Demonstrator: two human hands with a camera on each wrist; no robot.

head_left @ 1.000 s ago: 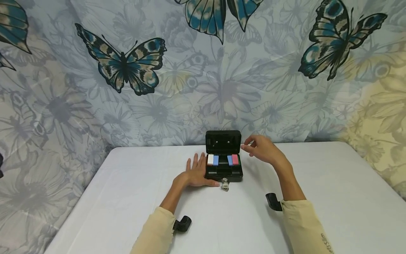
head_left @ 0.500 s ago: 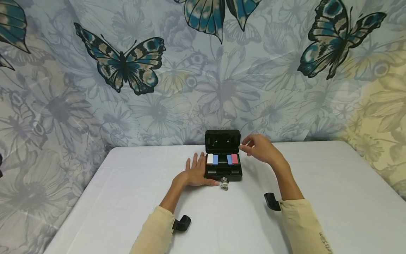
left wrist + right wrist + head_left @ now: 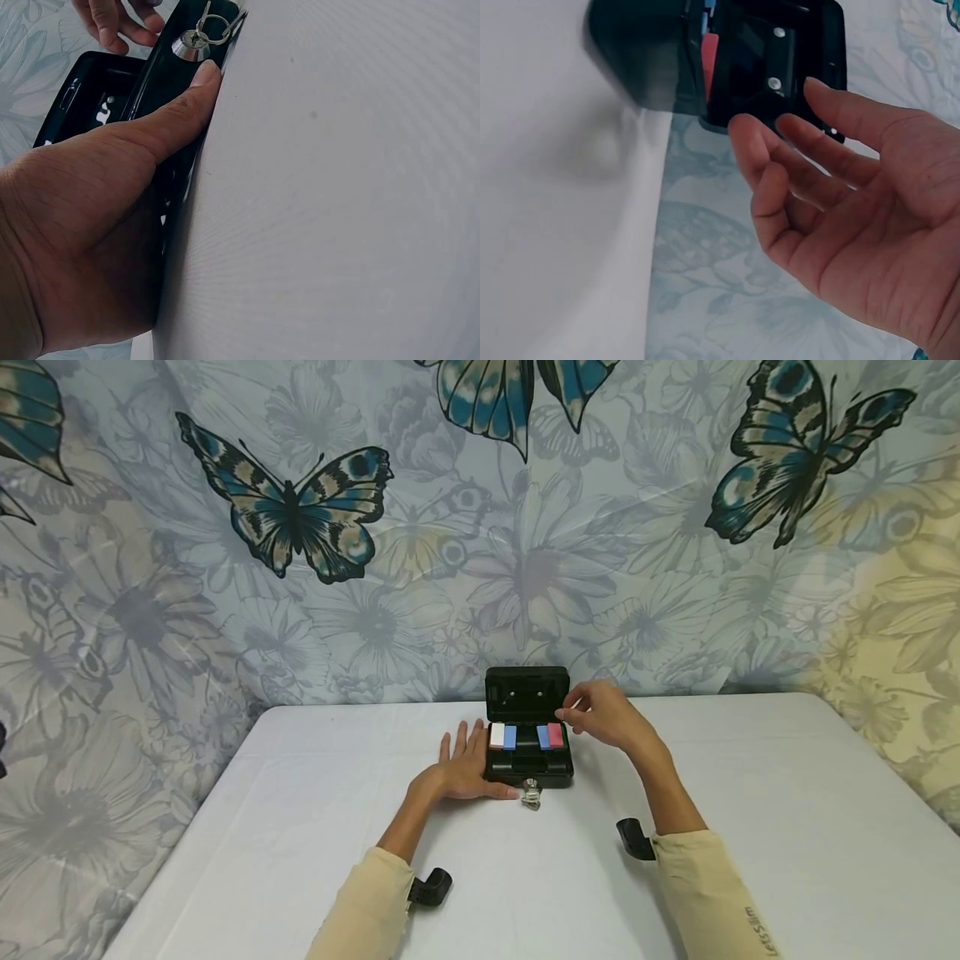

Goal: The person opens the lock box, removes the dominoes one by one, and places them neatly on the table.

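Observation:
A small black lockbox [image 3: 517,770] stands on the table with its lid [image 3: 527,681] raised. White, blue and pink-red blocks [image 3: 556,735] lie inside it, at the left and right. In the left wrist view, keys on a ring [image 3: 216,28] hang from the silver lock [image 3: 189,49] on its front. My left hand [image 3: 465,777] rests against the box's left side, fingers straight, thumb along the front beside the lock. My right hand [image 3: 606,718] is at the lid's lower right corner; the right wrist view shows its bent fingers [image 3: 746,150] close to the lid, holding nothing.
The box stands near the back of a white-covered table [image 3: 315,827]. Behind it hangs a cloth [image 3: 420,635] printed with butterflies and flowers. A black camera mount [image 3: 432,888] juts from the left sleeve, and another mount [image 3: 635,840] from the right.
My right hand has moved left and slightly inward, from beside the lid to its lower right corner. The left hand, the box and the keys stay where they were.

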